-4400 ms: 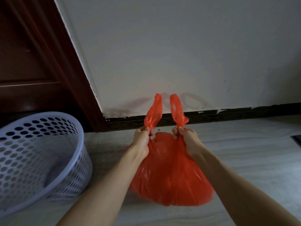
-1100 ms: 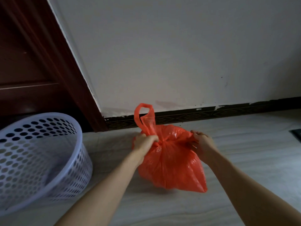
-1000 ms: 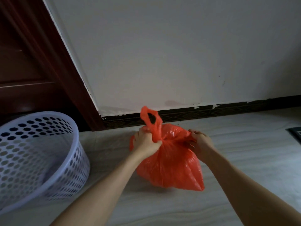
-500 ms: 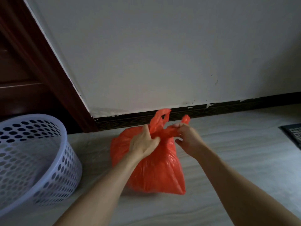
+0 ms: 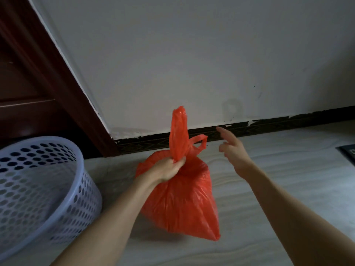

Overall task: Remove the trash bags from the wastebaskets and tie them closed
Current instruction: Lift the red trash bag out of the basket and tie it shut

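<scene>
A full orange trash bag [image 5: 184, 200] stands on the pale floor in the middle of the view, its neck gathered into a knot. My left hand [image 5: 169, 168] grips the base of one handle loop, which sticks straight up. The other loop flops to the right of the knot. My right hand [image 5: 233, 150] hovers to the right of the bag with its fingers spread, touching nothing. A lilac perforated wastebasket [image 5: 38, 189] stands at the left with no bag in it.
A white wall with a dark skirting board [image 5: 269, 125] runs behind the bag. A dark wooden door frame [image 5: 63, 87] rises at the left behind the wastebasket. A dark mat corner [image 5: 347, 152] shows at the right edge.
My right hand has let go of the bag's handle and drawn away to the right with fingers spread. My left hand keeps hold of the upright loop.
</scene>
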`<state>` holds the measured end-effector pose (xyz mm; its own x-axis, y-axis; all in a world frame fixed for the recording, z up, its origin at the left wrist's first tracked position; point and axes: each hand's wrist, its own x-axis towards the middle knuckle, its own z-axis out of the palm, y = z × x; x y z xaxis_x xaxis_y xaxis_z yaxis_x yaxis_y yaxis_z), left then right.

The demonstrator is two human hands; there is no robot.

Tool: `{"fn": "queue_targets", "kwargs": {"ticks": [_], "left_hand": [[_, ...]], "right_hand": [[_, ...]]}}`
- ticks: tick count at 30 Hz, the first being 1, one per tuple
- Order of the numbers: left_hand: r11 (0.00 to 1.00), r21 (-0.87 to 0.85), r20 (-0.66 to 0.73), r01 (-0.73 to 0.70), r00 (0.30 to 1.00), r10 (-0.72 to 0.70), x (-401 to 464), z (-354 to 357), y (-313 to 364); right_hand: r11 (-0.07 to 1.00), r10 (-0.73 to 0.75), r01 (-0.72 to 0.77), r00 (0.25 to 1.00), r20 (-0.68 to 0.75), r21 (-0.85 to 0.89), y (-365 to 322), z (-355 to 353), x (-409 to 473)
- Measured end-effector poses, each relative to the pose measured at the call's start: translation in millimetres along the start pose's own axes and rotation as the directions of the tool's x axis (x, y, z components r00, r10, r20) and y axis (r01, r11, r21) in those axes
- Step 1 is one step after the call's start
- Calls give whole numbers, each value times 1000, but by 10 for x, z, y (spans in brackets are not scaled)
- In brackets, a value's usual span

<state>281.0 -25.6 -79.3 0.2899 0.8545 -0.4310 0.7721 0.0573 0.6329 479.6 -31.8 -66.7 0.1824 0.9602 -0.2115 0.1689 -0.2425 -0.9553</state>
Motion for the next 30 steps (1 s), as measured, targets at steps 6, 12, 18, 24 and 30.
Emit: {"fn": "queue_targets", "kwargs": {"ticks": [6, 12, 18, 24, 30], "left_hand": [[996, -93, 188, -18, 982, 35, -111, -170, -132], [961, -277, 240, 9, 969, 60, -125, -214, -167], [724, -688, 191, 49, 975, 116, -22, -194, -169], [414, -910, 12, 16, 1000, -12, 97, -373, -237], [603, -795, -194, -67, 970, -148, 81, -295, -111]], "right_hand": [[954, 264, -283, 950, 166, 103, 191, 228, 47], [746, 282, -237, 959, 27, 622, -48, 214, 152], [641, 235, -146, 972, -10, 754, -318, 26, 113], [781, 245, -439, 870, 429, 444, -213, -216, -270], [858, 441, -501, 833, 335, 115, 179, -312, -163]]}}
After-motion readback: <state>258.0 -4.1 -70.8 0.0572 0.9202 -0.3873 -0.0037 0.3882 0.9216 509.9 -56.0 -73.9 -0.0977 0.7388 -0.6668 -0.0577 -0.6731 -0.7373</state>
